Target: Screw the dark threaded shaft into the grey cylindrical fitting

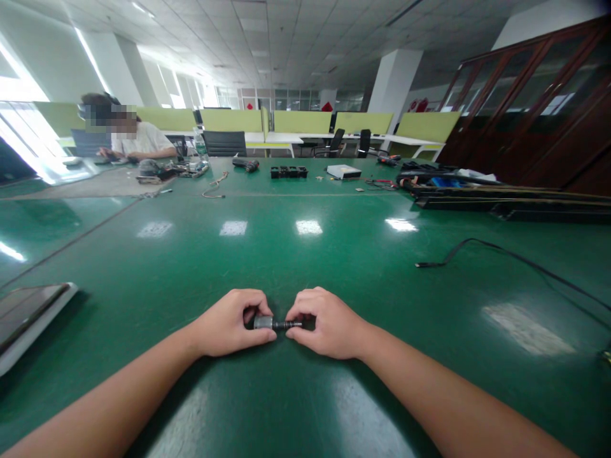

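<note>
A small metal cylinder with a dark, ridged shaft (280, 325) lies level between my two hands, close over the green table (286, 261). My left hand (231, 323) is closed on the silver, thicker end, thumb in front and fingers behind. The thin shaft points right, where my right hand (329, 323) pinches its ridged end between thumb and fingertips. A narrow gap separates the two hands, and the shaft shows in it. The fingers partly hide both ends of the part, and its exact kind cannot be made out.
At left lies a flat, dark-topped device (33, 312). A black cable (470, 242) curves across the right side. Long black rails (501, 197), a white box (344, 172) and black blocks (289, 172) lie farther back. A person (147, 137) sits at far left.
</note>
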Available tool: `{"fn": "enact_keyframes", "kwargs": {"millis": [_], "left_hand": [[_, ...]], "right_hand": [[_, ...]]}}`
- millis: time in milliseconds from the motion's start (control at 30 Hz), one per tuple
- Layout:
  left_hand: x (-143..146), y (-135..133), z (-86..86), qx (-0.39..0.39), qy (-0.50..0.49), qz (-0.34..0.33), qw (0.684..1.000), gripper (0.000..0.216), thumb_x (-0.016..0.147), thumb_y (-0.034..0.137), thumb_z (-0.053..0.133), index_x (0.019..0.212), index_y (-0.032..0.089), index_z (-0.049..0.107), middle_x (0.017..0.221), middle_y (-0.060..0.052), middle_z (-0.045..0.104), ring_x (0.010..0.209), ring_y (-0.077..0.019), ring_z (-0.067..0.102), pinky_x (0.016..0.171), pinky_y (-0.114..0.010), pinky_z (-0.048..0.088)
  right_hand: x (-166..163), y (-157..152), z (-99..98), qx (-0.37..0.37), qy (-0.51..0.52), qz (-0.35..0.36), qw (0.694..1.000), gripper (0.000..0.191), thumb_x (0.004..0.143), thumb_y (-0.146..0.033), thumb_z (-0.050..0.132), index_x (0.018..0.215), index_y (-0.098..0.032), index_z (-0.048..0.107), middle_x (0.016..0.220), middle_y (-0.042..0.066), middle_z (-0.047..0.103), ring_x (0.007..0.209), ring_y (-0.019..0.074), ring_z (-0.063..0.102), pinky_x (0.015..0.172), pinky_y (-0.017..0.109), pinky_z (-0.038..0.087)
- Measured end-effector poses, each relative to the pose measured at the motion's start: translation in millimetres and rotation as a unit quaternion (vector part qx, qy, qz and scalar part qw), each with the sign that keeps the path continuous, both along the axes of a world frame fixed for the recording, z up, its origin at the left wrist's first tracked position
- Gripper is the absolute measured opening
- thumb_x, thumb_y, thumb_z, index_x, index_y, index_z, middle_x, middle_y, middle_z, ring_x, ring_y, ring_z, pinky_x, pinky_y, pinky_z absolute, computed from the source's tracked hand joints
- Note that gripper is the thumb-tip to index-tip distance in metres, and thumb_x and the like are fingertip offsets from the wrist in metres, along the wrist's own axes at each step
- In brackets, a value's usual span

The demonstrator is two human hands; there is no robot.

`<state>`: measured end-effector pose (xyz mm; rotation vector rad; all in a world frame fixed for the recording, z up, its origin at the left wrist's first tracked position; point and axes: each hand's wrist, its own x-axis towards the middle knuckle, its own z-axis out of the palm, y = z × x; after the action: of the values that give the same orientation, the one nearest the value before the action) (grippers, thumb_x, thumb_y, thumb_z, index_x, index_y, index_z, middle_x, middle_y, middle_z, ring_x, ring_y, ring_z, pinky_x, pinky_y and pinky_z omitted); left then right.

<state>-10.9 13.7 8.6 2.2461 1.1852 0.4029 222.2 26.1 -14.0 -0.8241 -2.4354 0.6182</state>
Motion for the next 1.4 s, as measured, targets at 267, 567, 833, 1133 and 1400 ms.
{"fn": "enact_keyframes", "kwargs": {"millis": [267, 567, 833, 1133, 1400], "left_hand": [[-1, 0, 0.0, 0.002, -0.001, 0.015, 1.000, 0.023, 0.078, 0.037, 0.071, 0.078, 0.017, 0.062, 0.071, 0.003, 0.055, 0.062, -0.0119, 0.048, 0.056, -0.021, 0.034], [0, 0, -0.6, -0.001, 0.002, 0.020, 1.000, 0.023, 0.077, 0.037, 0.071, 0.078, 0.017, 0.061, 0.070, 0.003, 0.056, 0.062, -0.0122, 0.049, 0.057, -0.022, 0.035], [0, 0, -0.5, -0.001, 0.000, 0.018, 1.000, 0.024, 0.077, 0.038, 0.072, 0.078, 0.017, 0.061, 0.070, 0.003, 0.055, 0.061, -0.0121, 0.049, 0.056, -0.022, 0.034], [-1, 0, -1.1, 0.004, -0.001, 0.004, 1.000, 0.022, 0.076, 0.035, 0.073, 0.081, 0.017, 0.062, 0.072, 0.003, 0.055, 0.063, -0.0125, 0.050, 0.058, -0.022, 0.034], [-2, 0, -3.9, 0.002, -0.005, -0.004, 1.000, 0.026, 0.076, 0.038, 0.074, 0.084, 0.017, 0.061, 0.072, 0.004, 0.054, 0.064, -0.0125, 0.049, 0.058, -0.022, 0.034]], "right_hand": [[21, 17, -2.0, -0.037, 0.021, -0.059, 0.997, 0.007, 0.070, -0.010, 0.072, 0.072, -0.016, 0.069, 0.067, -0.001, 0.060, 0.062, 0.0121, 0.054, 0.059, 0.024, 0.040], [16, 13, -0.3, -0.027, 0.009, -0.033, 0.999, 0.007, 0.069, -0.012, 0.074, 0.074, -0.017, 0.071, 0.068, -0.001, 0.061, 0.063, 0.0124, 0.055, 0.062, 0.025, 0.041], [15, 12, 1.0, -0.028, 0.019, -0.018, 0.999, 0.007, 0.069, -0.014, 0.074, 0.074, -0.017, 0.072, 0.068, 0.000, 0.062, 0.063, 0.0130, 0.056, 0.064, 0.026, 0.043], [4, 2, -3.6, -0.058, 0.063, 0.007, 0.996, 0.033, 0.071, -0.007, 0.070, 0.102, -0.019, 0.070, 0.086, 0.001, 0.068, 0.075, 0.0144, 0.061, 0.074, 0.027, 0.048], [1, 1, -2.5, -0.063, 0.063, -0.001, 0.996, 0.028, 0.074, -0.013, 0.074, 0.101, -0.019, 0.068, 0.086, 0.001, 0.070, 0.079, 0.0160, 0.062, 0.079, 0.031, 0.046]]}}
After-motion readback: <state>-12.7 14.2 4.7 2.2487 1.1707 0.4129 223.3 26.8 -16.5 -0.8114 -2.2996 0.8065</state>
